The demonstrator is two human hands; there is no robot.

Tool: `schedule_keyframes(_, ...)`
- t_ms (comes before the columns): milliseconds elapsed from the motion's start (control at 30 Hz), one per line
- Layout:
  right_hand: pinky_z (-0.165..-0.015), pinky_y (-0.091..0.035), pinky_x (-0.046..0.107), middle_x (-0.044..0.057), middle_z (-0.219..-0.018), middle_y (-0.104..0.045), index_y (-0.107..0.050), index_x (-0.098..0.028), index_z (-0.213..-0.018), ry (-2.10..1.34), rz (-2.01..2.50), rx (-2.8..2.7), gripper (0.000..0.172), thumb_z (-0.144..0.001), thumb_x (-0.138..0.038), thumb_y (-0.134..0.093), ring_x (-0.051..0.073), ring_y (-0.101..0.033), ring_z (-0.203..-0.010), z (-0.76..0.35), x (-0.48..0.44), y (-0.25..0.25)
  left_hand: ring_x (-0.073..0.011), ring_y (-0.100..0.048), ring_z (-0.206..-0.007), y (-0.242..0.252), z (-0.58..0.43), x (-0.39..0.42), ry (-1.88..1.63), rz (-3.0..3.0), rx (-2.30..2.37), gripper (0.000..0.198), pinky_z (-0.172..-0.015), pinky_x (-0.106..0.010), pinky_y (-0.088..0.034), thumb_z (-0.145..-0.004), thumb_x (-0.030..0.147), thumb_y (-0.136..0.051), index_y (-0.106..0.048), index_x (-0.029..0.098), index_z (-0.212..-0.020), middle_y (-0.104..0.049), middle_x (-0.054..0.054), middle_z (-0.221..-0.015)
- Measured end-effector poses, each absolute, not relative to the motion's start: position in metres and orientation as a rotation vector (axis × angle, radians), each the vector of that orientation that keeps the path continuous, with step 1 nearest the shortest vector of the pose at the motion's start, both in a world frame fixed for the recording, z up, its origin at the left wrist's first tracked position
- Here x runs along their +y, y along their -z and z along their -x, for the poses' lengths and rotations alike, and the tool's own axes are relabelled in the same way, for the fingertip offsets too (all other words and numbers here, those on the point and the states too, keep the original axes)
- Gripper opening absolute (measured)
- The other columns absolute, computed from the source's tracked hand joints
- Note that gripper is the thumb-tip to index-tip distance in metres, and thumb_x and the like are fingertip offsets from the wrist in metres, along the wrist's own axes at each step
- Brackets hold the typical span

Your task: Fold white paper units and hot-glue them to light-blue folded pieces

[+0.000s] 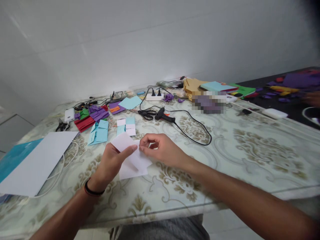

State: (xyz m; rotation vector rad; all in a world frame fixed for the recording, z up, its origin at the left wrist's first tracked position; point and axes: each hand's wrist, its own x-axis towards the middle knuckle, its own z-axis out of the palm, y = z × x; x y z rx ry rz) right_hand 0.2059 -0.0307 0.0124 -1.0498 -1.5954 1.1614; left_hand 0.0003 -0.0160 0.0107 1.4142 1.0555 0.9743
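White paper sheets (132, 161) lie partly over one another in front of me, low above the patterned tablecloth. My left hand (111, 163), with a dark band at the wrist, is closed on the sheets, its thumb pressed on top. At their upper right edge, the thumb and fingertips of my right hand (162, 150) pinch the paper. Just beyond the hands lie a light blue and white paper piece (130, 121) and folded light blue papers (99, 132).
A black glue gun (165, 116) with a looping cord and black scissors (147, 115) lie behind my hands. Farther back is a white power strip (155, 97). Large white sheets (42, 160) cover the left side. Another person's hand (312, 99) shows at the right edge.
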Motion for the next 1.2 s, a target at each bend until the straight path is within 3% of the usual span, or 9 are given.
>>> schedule_keyframes(233, -0.069, -0.049, 0.027, 0.001, -0.077, -0.066, -0.068, -0.019, -0.078, -1.19, 1.036, -1.586, 0.006, -0.077, -0.024, -0.07, 0.014, -0.058, -0.072, -0.206, -0.03, -0.013, -0.0181, -0.068, -0.065, -0.009, 0.0, -0.012, -1.124, -1.361, 1.046, 0.027, -0.061, -0.027, -0.055, -0.077, 0.04, -0.086, -0.076, 0.016, -0.081, -0.076, -0.004, -0.075)
schedule_keyframes(467, -0.068, -0.046, 0.027, 0.0, -0.076, -0.065, -0.067, -0.018, -0.076, -1.162, 1.042, -1.638, 0.005, -0.077, -0.023, -0.069, 0.013, -0.055, -0.069, -0.212, -0.026, -0.011, -0.0148, -0.069, -0.075, -0.035, 0.003, 0.002, -1.456, -1.147, 1.027, 0.026, -0.072, -0.023, -0.057, -0.066, 0.028, -0.09, -0.07, 0.016, -0.077, -0.074, 0.001, -0.079)
schedule_keyframes(567, -0.068, -0.047, 0.026, 0.0, -0.076, -0.066, -0.066, -0.018, -0.076, -1.128, 1.05, -1.672, 0.006, -0.078, -0.022, -0.07, 0.013, -0.055, -0.069, -0.215, -0.024, -0.011, -0.0157, -0.07, -0.079, -0.038, 0.008, 0.01, -1.52, -1.124, 1.044, 0.025, -0.077, -0.024, -0.057, -0.069, 0.03, -0.089, -0.071, 0.017, -0.08, -0.074, 0.001, -0.081)
schedule_keyframes(667, -0.072, -0.05, 0.027, 0.001, -0.082, -0.068, -0.069, -0.019, -0.086, -1.038, 1.01, -1.692, 0.004, -0.083, -0.021, -0.069, 0.014, -0.06, -0.073, -0.217, -0.024, -0.013, -0.0187, -0.071, -0.077, -0.034, 0.011, 0.014, -1.447, -1.176, 1.068, 0.024, -0.072, -0.027, -0.056, -0.076, 0.039, -0.084, -0.074, 0.017, -0.08, -0.075, -0.003, -0.078)
schedule_keyframes(833, -0.079, -0.053, 0.028, 0.004, -0.101, -0.07, -0.075, -0.025, -0.12, -0.896, 0.8, -1.875, 0.036, -0.089, -0.012, -0.062, 0.015, -0.065, -0.086, -0.214, -0.03, -0.014, -0.0185, -0.069, -0.072, -0.023, 0.005, 0.007, -1.225, -1.204, 1.01, 0.031, -0.067, -0.027, -0.055, -0.077, 0.044, -0.085, -0.078, 0.014, -0.077, -0.077, -0.006, -0.078)
schedule_keyframes(967, -0.081, -0.051, 0.029, 0.005, -0.1, -0.069, -0.079, -0.024, -0.122, -0.756, 0.67, -2.061, 0.04, -0.092, -0.007, -0.058, 0.015, -0.064, -0.088, -0.212, -0.029, -0.008, -0.0176, -0.068, -0.071, -0.017, 0.001, 0.002, -1.144, -1.202, 0.984, 0.034, -0.065, -0.027, -0.055, -0.076, 0.047, -0.087, -0.08, 0.013, -0.079, -0.079, -0.006, -0.082)
schedule_keyframes(1200, -0.072, -0.048, 0.025, 0.003, -0.089, -0.07, -0.083, -0.023, -0.111, -0.761, 0.609, -2.141, 0.03, -0.094, -0.011, -0.061, 0.013, -0.063, -0.078, -0.213, -0.026, 0.001, -0.0196, -0.07, -0.076, -0.008, 0.008, 0.002, -0.97, -1.356, 0.996, 0.039, -0.069, -0.028, -0.055, -0.086, 0.052, -0.079, -0.083, 0.014, -0.083, -0.08, -0.008, -0.086)
